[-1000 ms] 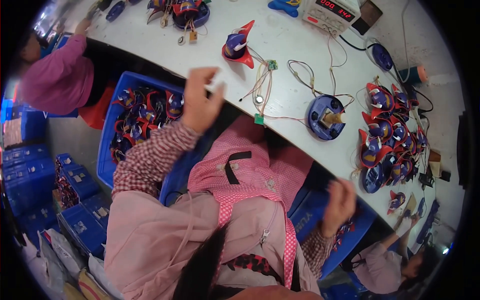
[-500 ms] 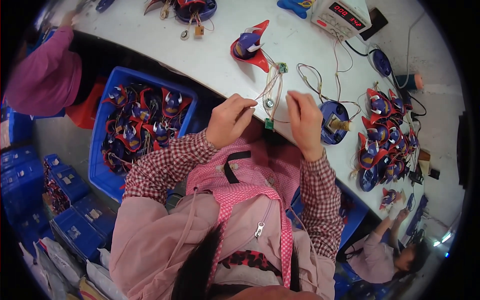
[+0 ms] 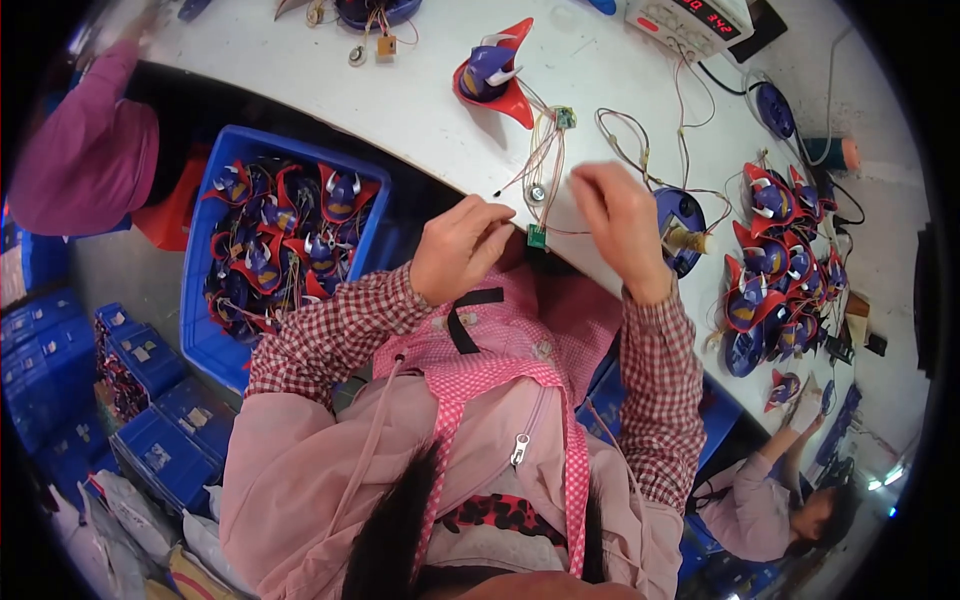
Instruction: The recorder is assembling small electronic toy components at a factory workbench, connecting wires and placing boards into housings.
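My left hand is at the table's near edge, thumb and fingers pressed together; I cannot make out what they hold, if anything. Just beyond its fingertips lies a thin wire with a dark end. My right hand hovers over the table with thumb and fingertips closed; its contents are hidden. Between the hands lie a small round metal part and a green circuit board at the edge. Wires link them to another green board and a purple horned toy head with a red collar.
A round purple base with a coil-like part sits right of my right hand. Several toy heads crowd the right side. A power supply stands at the back. More heads fill a blue bin at left. Co-workers sit at both sides.
My left hand has come away from the wires, whose dark end now shows free. My right hand has shifted slightly right and up. The whole view has shifted a little.
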The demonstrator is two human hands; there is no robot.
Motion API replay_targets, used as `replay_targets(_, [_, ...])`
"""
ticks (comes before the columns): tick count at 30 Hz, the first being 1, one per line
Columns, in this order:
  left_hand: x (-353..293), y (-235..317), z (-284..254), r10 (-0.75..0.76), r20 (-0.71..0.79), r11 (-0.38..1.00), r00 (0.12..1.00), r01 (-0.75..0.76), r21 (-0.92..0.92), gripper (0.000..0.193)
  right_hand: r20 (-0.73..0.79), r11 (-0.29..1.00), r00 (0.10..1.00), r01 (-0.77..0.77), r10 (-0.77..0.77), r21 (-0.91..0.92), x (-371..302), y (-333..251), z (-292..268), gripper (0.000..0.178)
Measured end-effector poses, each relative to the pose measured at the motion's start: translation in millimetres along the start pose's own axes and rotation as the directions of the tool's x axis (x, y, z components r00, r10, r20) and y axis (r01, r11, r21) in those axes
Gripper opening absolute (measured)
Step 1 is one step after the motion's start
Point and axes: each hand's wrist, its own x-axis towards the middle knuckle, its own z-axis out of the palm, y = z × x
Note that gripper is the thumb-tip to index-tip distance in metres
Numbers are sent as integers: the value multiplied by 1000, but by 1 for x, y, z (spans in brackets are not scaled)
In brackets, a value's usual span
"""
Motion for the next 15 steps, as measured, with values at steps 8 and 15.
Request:
replay_targets(8, [-28,0,40,-466,116,771,877,467,-433,20,45,970,989,145,-139,-195,-48,-23,29,23])
replay_targets(15, [-22,24,40,-508,184,636,841,511,-578,17,-10,716,929,-277,369,641,-62,-14,28,20])
